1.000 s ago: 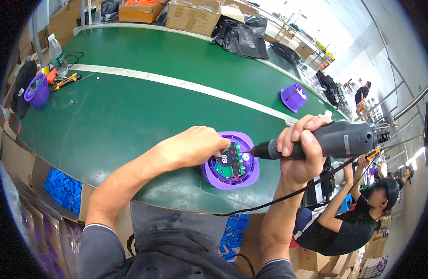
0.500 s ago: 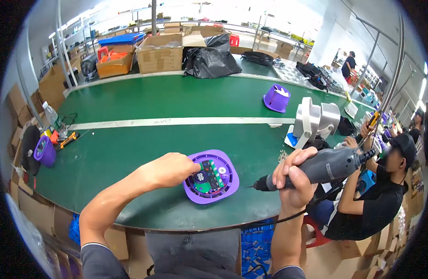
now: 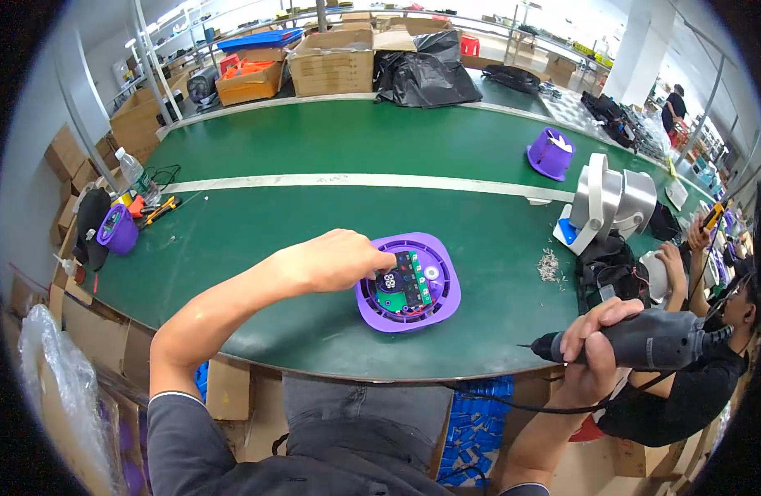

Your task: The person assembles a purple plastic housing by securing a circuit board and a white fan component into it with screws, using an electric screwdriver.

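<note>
Left hand (image 3: 339,258) rests with curled fingers at the left edge of the circuit board (image 3: 408,285); whether it grips or merely presses cannot be told. The board sits inside the purple casing (image 3: 448,281), on the near part of the green counter (image 3: 256,215). Right hand (image 3: 591,347) grasps a power screwdriver (image 3: 653,339), tip well apart from the board. Step in hand, as judged: positioning the board. Further driving would call for steadying the casing and bringing the tip leftward.

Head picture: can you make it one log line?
left hand: at purple rounded housing with green circuit board; right hand: holding dark grey electric screwdriver, tip off the housing
</note>
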Motion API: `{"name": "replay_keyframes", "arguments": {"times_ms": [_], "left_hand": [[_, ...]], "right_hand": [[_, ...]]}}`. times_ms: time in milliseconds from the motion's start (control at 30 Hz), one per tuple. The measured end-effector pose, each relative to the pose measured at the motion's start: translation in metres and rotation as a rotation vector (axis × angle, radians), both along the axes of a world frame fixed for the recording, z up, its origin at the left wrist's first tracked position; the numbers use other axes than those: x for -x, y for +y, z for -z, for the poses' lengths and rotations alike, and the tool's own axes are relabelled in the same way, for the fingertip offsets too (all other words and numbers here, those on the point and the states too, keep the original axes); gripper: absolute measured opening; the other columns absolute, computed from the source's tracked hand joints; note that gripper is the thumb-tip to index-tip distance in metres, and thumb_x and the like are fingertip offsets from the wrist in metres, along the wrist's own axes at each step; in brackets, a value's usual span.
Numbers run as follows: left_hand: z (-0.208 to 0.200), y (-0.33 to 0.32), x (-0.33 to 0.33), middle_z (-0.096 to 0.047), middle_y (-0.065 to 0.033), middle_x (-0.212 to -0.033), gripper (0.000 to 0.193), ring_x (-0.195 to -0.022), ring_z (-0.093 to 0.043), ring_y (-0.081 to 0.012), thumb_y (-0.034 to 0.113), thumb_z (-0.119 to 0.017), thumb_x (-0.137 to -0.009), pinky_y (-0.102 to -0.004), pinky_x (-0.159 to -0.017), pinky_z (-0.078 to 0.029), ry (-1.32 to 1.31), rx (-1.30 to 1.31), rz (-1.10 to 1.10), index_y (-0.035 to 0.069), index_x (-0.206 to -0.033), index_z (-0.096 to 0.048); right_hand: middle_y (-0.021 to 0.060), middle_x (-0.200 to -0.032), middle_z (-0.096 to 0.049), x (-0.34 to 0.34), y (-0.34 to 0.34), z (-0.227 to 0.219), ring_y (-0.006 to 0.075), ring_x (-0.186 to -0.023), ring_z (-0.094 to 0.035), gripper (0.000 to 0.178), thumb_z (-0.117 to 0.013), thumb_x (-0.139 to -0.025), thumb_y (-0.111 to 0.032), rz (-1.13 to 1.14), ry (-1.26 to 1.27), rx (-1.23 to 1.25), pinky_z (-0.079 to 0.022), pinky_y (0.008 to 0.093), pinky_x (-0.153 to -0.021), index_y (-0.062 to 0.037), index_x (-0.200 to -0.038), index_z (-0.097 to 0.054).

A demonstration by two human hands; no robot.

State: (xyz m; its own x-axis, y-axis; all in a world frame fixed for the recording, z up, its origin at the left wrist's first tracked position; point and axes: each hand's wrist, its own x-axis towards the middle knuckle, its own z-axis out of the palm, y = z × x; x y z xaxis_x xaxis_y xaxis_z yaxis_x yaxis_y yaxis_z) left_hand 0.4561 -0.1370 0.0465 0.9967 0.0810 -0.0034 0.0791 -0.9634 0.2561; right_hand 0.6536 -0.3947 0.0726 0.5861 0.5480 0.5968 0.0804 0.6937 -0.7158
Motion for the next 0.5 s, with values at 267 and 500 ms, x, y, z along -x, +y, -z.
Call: {"name": "replay_keyframes", "arguments": {"times_ms": [267,500], "left_hand": [[-0.008,0.003,-0.029,-0.060,-0.0179,-0.073,0.013,-0.074,-0.059,-0.0366,0.012,-0.055,-0.081,-0.0453,-0.062,-0.046,-0.061,-0.019,-0.012,0.005,-0.091,-0.056],[0.016,-0.018,-0.181,-0.063,-0.0179,-0.086,0.021,-0.083,-0.060,-0.0359,0.012,-0.057,-0.078,-0.0439,-0.071,-0.047,-0.007,0.101,0.221,0.005,-0.098,-0.057]], "right_hand": [[0.0113,-0.071,-0.047,-0.012,-0.024,0.009,0.0150,-0.045,-0.046,0.033,-0.067,-0.070,-0.005,0.049,-0.022,0.083,-0.045,0.0263,-0.042,-0.0022,-0.092,-0.042],[0.0121,-0.074,-0.047,0.001,-0.045,0.009,0.0170,-0.048,-0.048,0.034,-0.065,-0.072,-0.002,0.098,-0.027,0.130,-0.046,0.0286,-0.046,-0.0022,-0.095,-0.040]]}}
